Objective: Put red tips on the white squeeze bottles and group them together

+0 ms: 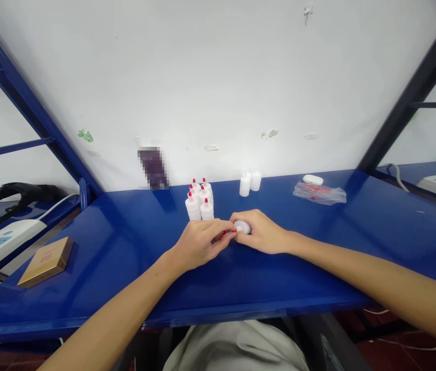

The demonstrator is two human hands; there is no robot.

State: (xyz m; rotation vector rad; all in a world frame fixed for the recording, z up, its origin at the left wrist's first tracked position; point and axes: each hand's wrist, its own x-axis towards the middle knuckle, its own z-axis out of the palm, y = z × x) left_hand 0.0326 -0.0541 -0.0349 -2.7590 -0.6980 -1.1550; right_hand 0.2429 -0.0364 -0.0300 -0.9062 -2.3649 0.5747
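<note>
left hand (202, 239): i see it pinching a red cap (235, 230)
right hand (261, 232): grasping a rounded white bottle (243, 226)
worktop (125, 247): glossy blue

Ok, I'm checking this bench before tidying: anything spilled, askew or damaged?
No spill shows, and the red-capped bottles stand upright on the blue table. The white wall looks marred, though: scattered whitish and green patches interrupt its plain surface.

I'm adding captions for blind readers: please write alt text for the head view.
A person's right hand holds a white bottle while the left hand pinches a small red piece at the bottle's top, over a blue table. Red-capped white bottles stand beyond the left hand; all-white bottles and a plastic bag sit farther right.
</note>
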